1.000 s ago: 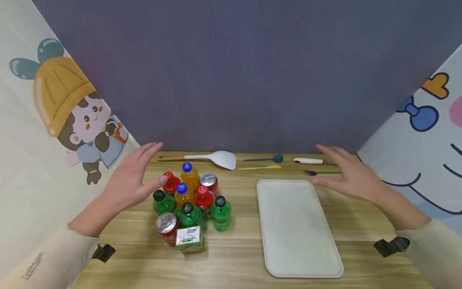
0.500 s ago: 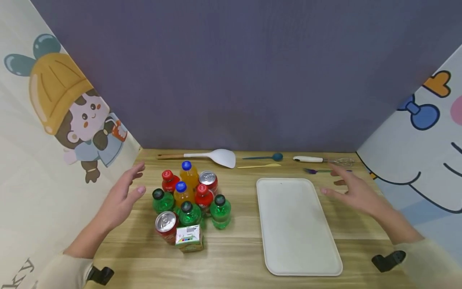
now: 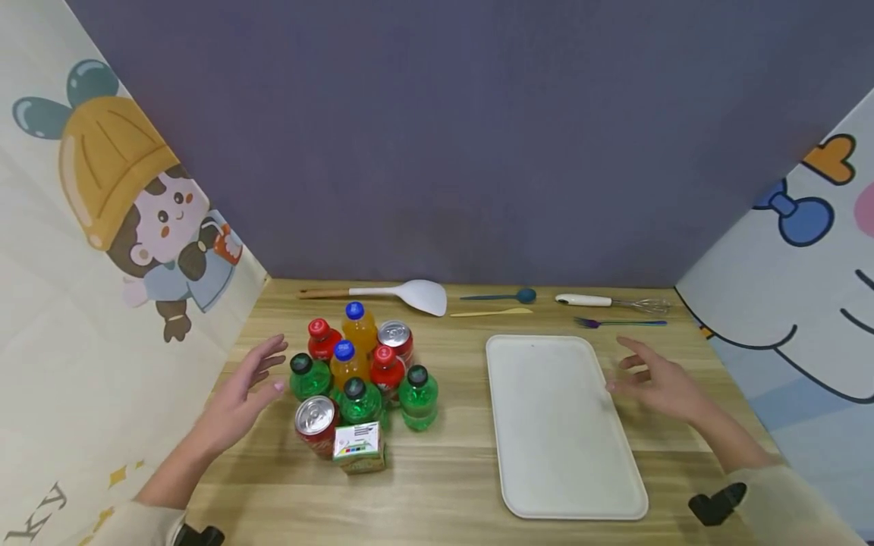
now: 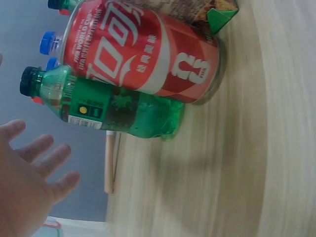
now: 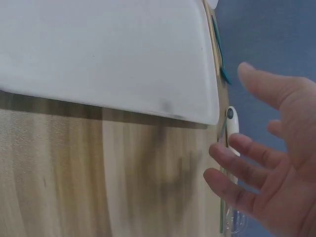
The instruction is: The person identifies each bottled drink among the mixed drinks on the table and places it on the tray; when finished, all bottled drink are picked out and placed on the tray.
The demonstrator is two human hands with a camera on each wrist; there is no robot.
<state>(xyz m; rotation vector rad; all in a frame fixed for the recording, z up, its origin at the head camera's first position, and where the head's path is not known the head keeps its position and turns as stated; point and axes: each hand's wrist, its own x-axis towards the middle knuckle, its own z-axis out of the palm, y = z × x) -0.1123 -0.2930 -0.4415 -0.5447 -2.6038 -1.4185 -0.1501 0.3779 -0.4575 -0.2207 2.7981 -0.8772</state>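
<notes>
My left hand (image 3: 235, 406) hovers just left of a cluster of drinks, fingers relaxed and nothing in them. Nearest to it are a green bottle with a black cap (image 3: 309, 377) and a red cola can (image 4: 143, 49). Orange bottles with blue caps (image 3: 359, 327), red-capped bottles (image 3: 388, 371), a second can (image 3: 395, 340) and a small carton (image 3: 359, 447) fill the cluster. On the other side, my right hand (image 3: 658, 383) is held loosely spread beside the right edge of a white tray (image 3: 567, 432), also holding nothing.
Along the back lie a white spatula (image 3: 419, 296), a dark teal spoon (image 3: 525, 296), a yellow knife (image 3: 492, 312), a whisk (image 3: 587, 301) and a purplish fork (image 3: 617, 324). A dark wall (image 3: 471, 152) rises behind; printed panels flank both sides of the wooden table (image 3: 451, 493).
Both hands have drawn back and lower toward the person, away from the utensils. The left hand has moved off the drinks, and the whisk and fork have come into full view. Nothing was picked up.
</notes>
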